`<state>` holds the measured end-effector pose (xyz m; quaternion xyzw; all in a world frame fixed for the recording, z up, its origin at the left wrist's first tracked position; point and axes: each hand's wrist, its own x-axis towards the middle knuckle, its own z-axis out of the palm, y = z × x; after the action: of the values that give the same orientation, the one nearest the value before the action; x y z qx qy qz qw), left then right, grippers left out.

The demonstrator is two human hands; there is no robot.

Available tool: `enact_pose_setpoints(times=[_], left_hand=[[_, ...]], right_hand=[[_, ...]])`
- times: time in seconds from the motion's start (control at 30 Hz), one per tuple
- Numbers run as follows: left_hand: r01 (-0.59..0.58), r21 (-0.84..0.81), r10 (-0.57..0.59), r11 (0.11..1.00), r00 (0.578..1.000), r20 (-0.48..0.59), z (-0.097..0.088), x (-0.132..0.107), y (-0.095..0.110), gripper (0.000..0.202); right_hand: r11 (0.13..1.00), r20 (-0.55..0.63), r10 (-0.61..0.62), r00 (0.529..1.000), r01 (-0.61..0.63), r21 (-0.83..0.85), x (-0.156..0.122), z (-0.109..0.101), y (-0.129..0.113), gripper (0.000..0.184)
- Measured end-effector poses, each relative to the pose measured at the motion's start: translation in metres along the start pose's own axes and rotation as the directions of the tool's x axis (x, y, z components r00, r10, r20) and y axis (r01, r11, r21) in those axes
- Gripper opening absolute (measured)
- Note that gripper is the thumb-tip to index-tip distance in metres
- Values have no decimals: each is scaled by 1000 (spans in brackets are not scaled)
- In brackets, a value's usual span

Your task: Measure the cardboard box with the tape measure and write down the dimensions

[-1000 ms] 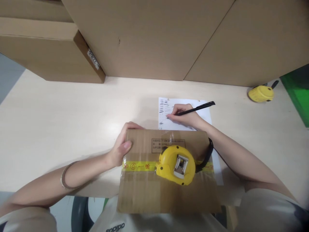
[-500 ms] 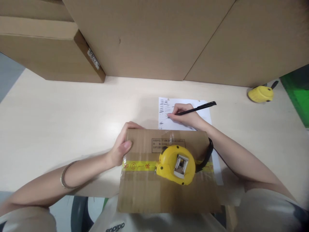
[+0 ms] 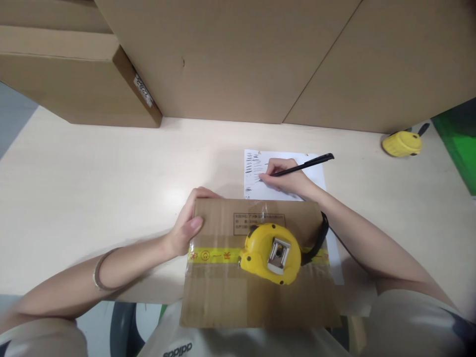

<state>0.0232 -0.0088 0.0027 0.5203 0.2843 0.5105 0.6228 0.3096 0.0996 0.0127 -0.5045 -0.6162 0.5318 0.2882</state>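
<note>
My left hand [image 3: 189, 225] grips the far left corner of a taped cardboard box [image 3: 215, 297], thumb on top and fingers along its far side, partly hidden. On the box lies a yellow tape measure [image 3: 269, 254] with a metal clip and a black wrist strap [image 3: 319, 238]. Beyond the box, my right hand [image 3: 288, 178] is closed around a black pen [image 3: 314, 162], its tip at a sheet of white paper [image 3: 316, 173]. Rows of short handwritten strokes run down the paper's left part. The box hides the paper's near middle.
Large cardboard boxes [image 3: 230, 64] stand along the back of the pale table [image 3: 92, 188]. A smaller carton [image 3: 92, 89] with a handwritten label is at the back left. A second yellow tape measure [image 3: 402, 144] sits at the back right, near the table edge.
My right hand and the pen have shifted very slightly to the right over the paper. The box, the tape measure on it and my left hand stay in place.
</note>
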Motion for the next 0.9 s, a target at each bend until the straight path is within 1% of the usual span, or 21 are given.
enact_pose_setpoints(times=[0.23,0.47,0.63,0.9], left_hand=[[-7,12,7,1000,1000,-23,1,1,2,48],[8,-4,-8,1000,1000,-4,1,0,1,45],[-13,21,13,1000,1000,-18,-1,0,0,47],[3,7,-3,1000,1000,-16,0,0,0,46]], right_hand=[[1000,-2,0,1000,0,-1,0,0,0,52],[1000,11,-3,1000,3,-20,0,-4,1,50],[1000,28,3,1000,-4,13,2,-5,3,55],[999,16,11,1000,-12,41,3,-5,5,56]])
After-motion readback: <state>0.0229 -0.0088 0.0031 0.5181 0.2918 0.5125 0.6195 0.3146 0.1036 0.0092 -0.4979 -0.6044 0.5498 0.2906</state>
